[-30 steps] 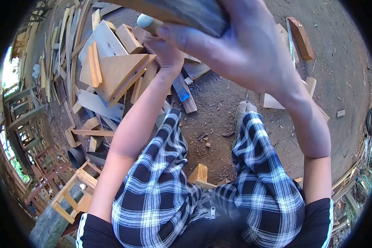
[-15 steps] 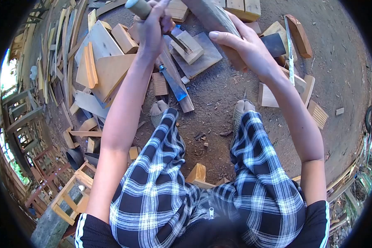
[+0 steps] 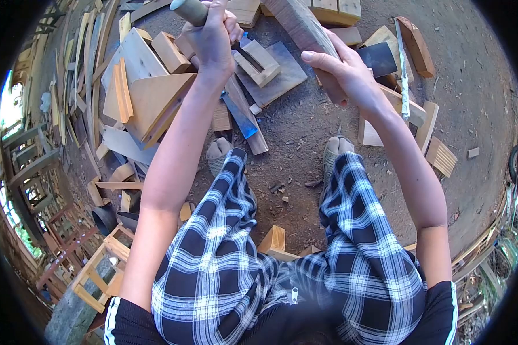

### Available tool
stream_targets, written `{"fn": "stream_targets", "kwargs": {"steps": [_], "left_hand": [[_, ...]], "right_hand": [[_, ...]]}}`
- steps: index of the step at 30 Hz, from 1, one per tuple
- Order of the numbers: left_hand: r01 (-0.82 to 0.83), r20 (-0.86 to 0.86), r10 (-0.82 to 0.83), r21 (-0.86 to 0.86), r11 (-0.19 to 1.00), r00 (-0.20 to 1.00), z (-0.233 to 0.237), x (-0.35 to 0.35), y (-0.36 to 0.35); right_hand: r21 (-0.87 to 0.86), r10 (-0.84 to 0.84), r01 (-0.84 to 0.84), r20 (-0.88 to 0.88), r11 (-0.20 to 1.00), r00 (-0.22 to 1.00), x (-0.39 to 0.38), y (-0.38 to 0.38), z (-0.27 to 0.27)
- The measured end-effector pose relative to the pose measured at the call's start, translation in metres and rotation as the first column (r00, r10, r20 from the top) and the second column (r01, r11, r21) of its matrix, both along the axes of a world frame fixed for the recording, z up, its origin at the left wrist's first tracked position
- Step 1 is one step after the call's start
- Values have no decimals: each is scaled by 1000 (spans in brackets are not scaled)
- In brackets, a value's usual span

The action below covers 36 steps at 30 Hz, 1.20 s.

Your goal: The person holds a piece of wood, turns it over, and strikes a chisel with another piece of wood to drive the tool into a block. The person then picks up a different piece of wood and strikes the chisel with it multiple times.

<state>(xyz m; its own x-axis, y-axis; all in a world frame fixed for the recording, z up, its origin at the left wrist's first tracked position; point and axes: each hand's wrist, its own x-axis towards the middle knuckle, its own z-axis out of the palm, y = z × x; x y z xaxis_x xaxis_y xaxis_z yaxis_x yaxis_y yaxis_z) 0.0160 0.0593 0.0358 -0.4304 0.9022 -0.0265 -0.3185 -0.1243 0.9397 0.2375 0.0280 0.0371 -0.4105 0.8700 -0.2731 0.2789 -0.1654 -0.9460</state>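
Note:
My left hand (image 3: pixel 212 43) is closed around a chisel (image 3: pixel 190 11) with a rounded grey-green handle. Its dark blade slants down to a slot in a small pale wooden block (image 3: pixel 269 76). This block lies on a flat wooden board (image 3: pixel 290 72) on the ground. My right hand (image 3: pixel 348 75) grips a thick, rough piece of wood (image 3: pixel 299 26), thumb laid along it. The wood's far end runs out of view at the top, right of the chisel and apart from it.
A blue-marked metal tool (image 3: pixel 240 117) rests on a narrow plank near my left foot. Boards and offcuts (image 3: pixel 161 95) pile up on the left. On the right lie a saw (image 3: pixel 404 86), a dark flat piece (image 3: pixel 379 60) and more wood blocks (image 3: pixel 423 54).
My right hand and the thick wood have shifted slightly rightward. My left hand has turned a little with the chisel, whose blade stays at the block's slot.

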Motion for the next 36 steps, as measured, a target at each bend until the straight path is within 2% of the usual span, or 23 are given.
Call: {"fn": "stream_targets", "kwargs": {"steps": [11,13,14,16,17,19,20,22,23,24,25,26,27,29,31,34,35,36], "left_hand": [[-50,-58,52,44,998,997,-7,4,2],[-30,-173,43,75,997,984,-8,7,0],[-29,-173,42,77,997,984,-9,10,-2],[-81,-297,114,123,989,948,-9,19,-6],[40,-203,-13,131,991,979,-12,12,-10],[18,-210,12,139,990,978,-8,18,-11],[-8,-216,37,137,990,976,-7,21,-12],[-1,-192,29,143,990,981,-9,15,-15],[58,-266,-26,114,992,964,-12,11,-17],[43,-267,-1,151,988,964,-14,14,-17],[10,-274,47,200,980,960,-14,18,-18],[-14,-288,84,237,971,954,-12,21,-20],[-33,-272,106,260,965,956,-10,24,-21],[-63,-391,163,258,964,906,-9,22,-22],[-66,-397,165,251,966,903,-12,17,-18],[-22,-317,118,290,957,941,-10,20,-21],[-2,-394,130,309,951,910,-6,22,-22],[16,-465,148,330,944,873,-2,24,-23]], "right_hand": [[36,19,-19,9,999,1000,-1,1,-6],[48,19,-20,9,999,1000,-2,3,-2],[113,4,-3,-15,994,1000,-5,6,1],[185,-12,19,-38,983,999,-5,13,16],[158,-4,6,-15,987,1000,-4,18,39],[146,1,-2,10,989,1000,-1,29,98],[165,138,-106,-195,981,971,1,33,134],[219,273,-201,-382,955,883,-10,33,150],[425,226,-132,-176,895,958,-23,27,135],[617,115,-102,19,780,993,-30,22,120],[770,8,-180,221,612,975,-32,17,105],[679,86,-330,367,656,926,-32,18,106],[692,61,-325,377,645,924,-31,20,108],[696,57,-335,390,636,919,-31,18,114],[609,84,-129,101,783,991,-31,16,119],[612,61,-111,102,783,993,-34,11,109],[550,116,-257,278,794,954,-34,15,102],[552,103,-246,277,797,955,-30,16,98]]}}
